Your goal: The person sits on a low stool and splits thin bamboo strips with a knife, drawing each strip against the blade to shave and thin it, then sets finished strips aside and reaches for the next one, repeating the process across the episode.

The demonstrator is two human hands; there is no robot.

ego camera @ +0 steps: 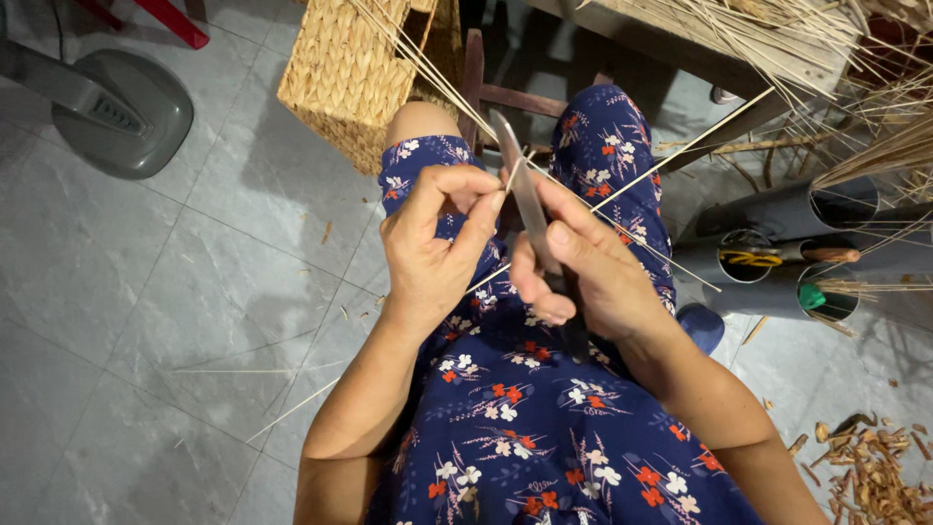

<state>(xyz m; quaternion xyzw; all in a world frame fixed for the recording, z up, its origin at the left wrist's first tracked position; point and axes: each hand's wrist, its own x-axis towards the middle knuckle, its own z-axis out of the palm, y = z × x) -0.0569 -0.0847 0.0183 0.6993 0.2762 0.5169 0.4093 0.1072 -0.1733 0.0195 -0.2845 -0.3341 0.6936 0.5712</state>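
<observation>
Grey floor tiles (146, 292) fill the left side, and on them stands the grey base of a fan (121, 112) at the top left. A few thin loose sticks (292, 408) lie on the tiles near the person's left elbow. Further right, at the top, is a woven basket (350, 73), just beside the person's knee.

In the middle, the person sits in a dark blue dress with flowers (525, 428). The left hand (437, 248) is closed, and its thumb and fingers pinch a thin pale bamboo strip (671, 146) that runs up to the right. The right hand (583, 272) is just beside it, almost touching, and is clamped around the handle of a knife (520, 180); the blade points up and away, and it meets the strip near the left fingertips. Both hands are above the lap, between the knees.

To the right lie dark plastic tubes (777, 214) holding more sticks, under a wooden bench (680, 39) covered with strips. At the bottom right, brown shavings (875, 467) are on the floor.
</observation>
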